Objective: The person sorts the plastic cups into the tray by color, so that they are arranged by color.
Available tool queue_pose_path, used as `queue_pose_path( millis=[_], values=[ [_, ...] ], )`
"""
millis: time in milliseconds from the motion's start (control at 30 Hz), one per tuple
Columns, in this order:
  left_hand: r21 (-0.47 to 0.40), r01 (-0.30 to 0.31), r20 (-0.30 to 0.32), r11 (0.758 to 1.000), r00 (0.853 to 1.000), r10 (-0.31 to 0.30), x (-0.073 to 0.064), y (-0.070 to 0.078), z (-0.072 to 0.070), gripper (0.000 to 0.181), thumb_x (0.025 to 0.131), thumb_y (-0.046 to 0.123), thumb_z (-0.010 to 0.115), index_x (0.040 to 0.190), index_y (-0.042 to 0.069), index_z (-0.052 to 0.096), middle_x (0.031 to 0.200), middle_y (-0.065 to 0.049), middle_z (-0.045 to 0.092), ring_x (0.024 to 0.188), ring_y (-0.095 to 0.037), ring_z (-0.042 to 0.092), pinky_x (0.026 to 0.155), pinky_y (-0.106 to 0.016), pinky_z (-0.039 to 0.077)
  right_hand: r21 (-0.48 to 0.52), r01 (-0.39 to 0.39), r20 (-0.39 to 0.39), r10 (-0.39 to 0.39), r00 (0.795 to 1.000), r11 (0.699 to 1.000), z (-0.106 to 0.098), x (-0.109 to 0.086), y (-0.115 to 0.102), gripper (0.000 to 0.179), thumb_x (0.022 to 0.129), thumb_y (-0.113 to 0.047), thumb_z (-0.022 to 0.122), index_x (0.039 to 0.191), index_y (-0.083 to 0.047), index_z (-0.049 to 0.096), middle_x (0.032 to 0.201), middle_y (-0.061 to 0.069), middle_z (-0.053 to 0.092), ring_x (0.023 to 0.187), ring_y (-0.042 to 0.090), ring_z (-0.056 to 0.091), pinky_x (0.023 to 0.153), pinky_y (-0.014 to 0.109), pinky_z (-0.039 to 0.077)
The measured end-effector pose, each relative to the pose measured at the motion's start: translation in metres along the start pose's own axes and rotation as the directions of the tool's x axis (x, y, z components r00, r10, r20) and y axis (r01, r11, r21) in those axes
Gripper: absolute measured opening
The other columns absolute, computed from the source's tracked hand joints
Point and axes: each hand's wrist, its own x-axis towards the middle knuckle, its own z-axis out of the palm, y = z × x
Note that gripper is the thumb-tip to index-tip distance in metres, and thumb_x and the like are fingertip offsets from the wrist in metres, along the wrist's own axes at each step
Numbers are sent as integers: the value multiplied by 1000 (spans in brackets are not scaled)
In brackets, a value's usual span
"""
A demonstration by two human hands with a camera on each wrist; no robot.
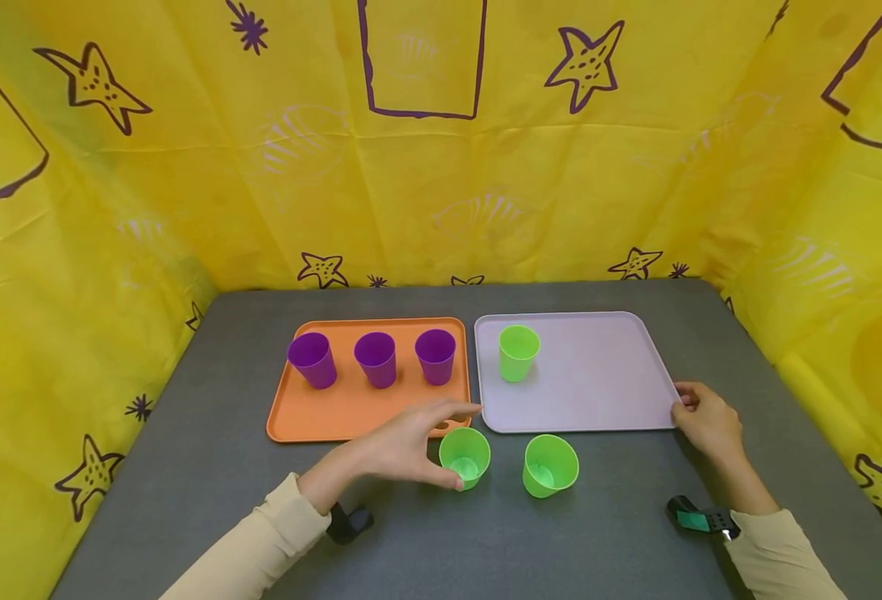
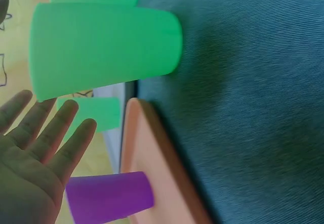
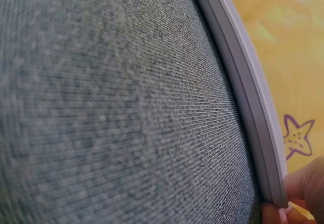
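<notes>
My left hand (image 1: 411, 446) reaches around a light green cup (image 1: 465, 462), thumb at its near side and straight fingers by its far side. In the left wrist view, the fingers of that hand extend beside the green cup (image 2: 106, 47), fingertips right at its rim. My right hand (image 1: 711, 421) pinches the right edge of a pale lilac tray (image 1: 598, 367) near its front corner; the right wrist view shows thumb and fingers at the tray rim (image 3: 253, 102). Another green cup (image 1: 551, 471) stands on the table before the tray. A third green cup (image 1: 518, 358) is upright on the tray's left part.
An orange tray (image 1: 313, 421) lies left of the lilac one. It bears a row of purple cups, left (image 1: 313, 362), middle (image 1: 377, 362) and right (image 1: 436, 358). A yellow patterned cloth (image 1: 441, 183) hangs around the dark grey table (image 1: 598, 550).
</notes>
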Motion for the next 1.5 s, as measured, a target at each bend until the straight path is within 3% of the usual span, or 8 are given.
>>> queue_pose_path(
  millis=[233,500,700,1133,1500],
  values=[
    [-56,-9,-47,998,999,7,-5,-11,10,83,69,32,80,139,18,38,138,-2,45,121,-17,48,100,-35,42,-2,-2,-8,2,1000,1000,0,-1,-1,33,84,-13,49,111,5,56,88,18,61,75,31,55,58,34,34],
    [-25,1,-88,1000,996,-4,-6,-18,20,80,68,34,81,136,21,42,132,12,48,118,-10,48,98,-29,43,-4,-1,-12,1,1000,1000,0,-1,-3,33,84,-13,49,111,5,56,88,19,61,75,32,56,57,34,34],
    [-19,-4,-113,1000,994,2,-5,-19,24,75,68,36,80,133,23,46,121,12,55,111,-10,52,94,-31,46,-1,-9,-9,9,1000,1000,0,-1,-2,34,84,-13,49,112,4,56,89,19,62,76,32,56,58,35,34],
    [-16,4,-114,1000,993,-5,-3,-17,24,71,70,36,79,131,19,48,116,11,58,107,-9,54,93,-30,46,0,-15,-10,15,1000,1000,1,-2,-1,34,84,-13,49,112,4,56,89,19,62,77,33,56,58,39,35],
    [-25,19,-110,1000,994,-22,10,-2,11,71,70,33,80,132,22,47,118,9,56,107,-8,54,87,-23,49,3,-10,-19,10,1000,1000,1,-1,-2,34,84,-13,48,112,5,56,88,19,62,77,32,56,58,38,35]
  ],
)
